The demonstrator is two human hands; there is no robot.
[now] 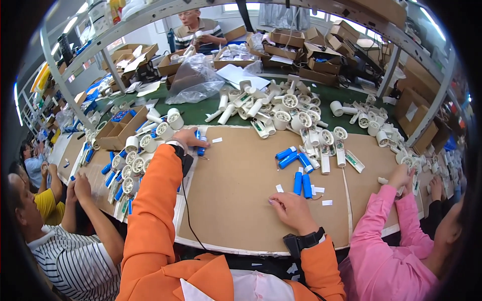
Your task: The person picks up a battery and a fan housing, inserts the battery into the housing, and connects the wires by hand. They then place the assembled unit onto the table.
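My left hand [188, 137] reaches to the left edge of the brown work board, its fingers closed over a blue cylindrical battery cell [202, 146]. A small white paper slip [217, 140] lies just right of it. My right hand [292, 210] rests low over the board with fingers curled and thumb and forefinger together; whether anything small is between them is hidden. Another white slip [279, 188] lies just beyond its fingertips. Two upright blue battery cells [302, 184] lie beside that hand, with more blue cells [287, 157] farther off.
White plastic housings [291, 103] are heaped behind the board, and another pile [138, 163] lies at left by a cardboard tray [122, 129]. Co-workers sit at both sides, one in a pink sleeve [374, 215]. A metal shelf frame [434, 108] stands at right.
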